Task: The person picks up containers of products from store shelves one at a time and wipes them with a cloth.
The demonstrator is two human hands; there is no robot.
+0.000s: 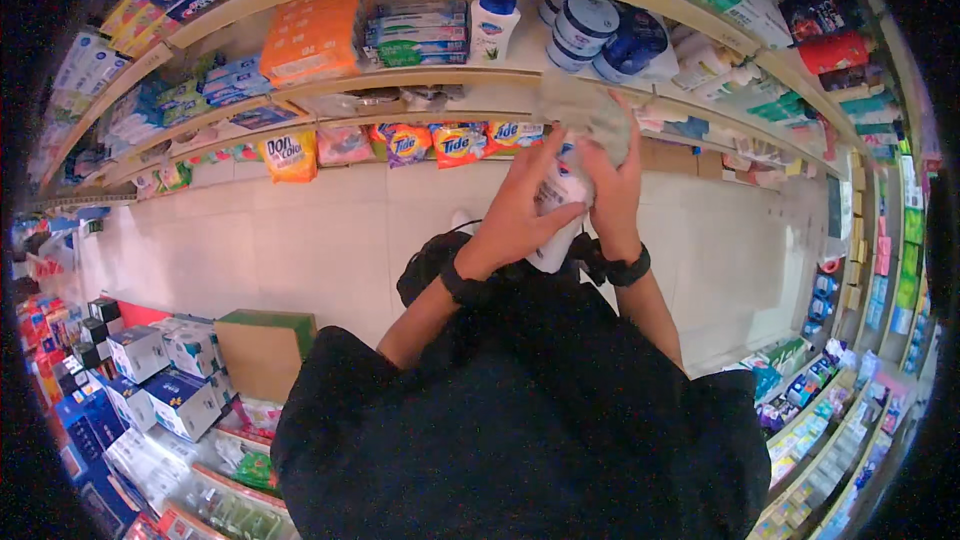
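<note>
A white plastic bottle [556, 244] with printed writing is tilted in front of my chest. My left hand [521, 202] grips it around the side, thumb across its front. At the bottle's upper end, my right hand [613, 184] holds a pale, blurred cloth [589, 109] that spreads past my fingertips toward the shelf edge. Part of the bottle's top is hidden by the fingers and the cloth. On the shelf beyond stands another white bottle with a blue cap [493, 26], beside stacked blue and white jars [589, 19].
An orange carton [311, 36] and stacked toothpaste boxes [420, 34] share that shelf. Below hang Tide detergent bags [459, 144]. Behind me at left are a cardboard box [259, 356] and several white-and-blue cartons [180, 401]. Stocked shelves [814, 420] line the right. Pale floor tiles [315, 240] lie between.
</note>
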